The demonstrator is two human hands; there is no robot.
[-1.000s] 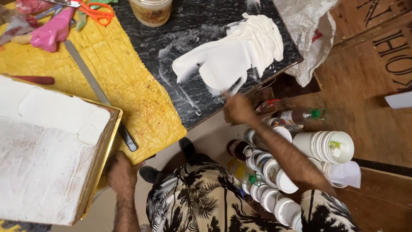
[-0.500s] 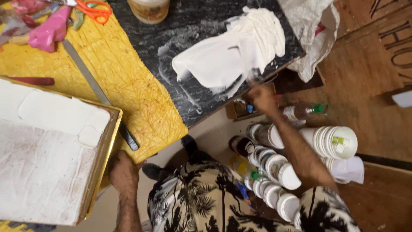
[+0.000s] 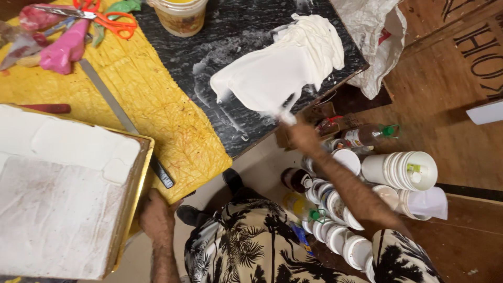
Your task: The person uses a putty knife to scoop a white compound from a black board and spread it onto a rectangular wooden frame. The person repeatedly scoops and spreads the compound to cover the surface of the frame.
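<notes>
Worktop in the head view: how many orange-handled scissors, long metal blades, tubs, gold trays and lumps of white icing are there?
Orange-handled scissors: 1
Long metal blade: 1
Tub: 1
Gold tray: 1
White icing lump: 1
Total: 5

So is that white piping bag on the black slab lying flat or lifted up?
Lifted. The right hand grips the white piping bag at its lower end, and the bag rises over the black slab.
</notes>
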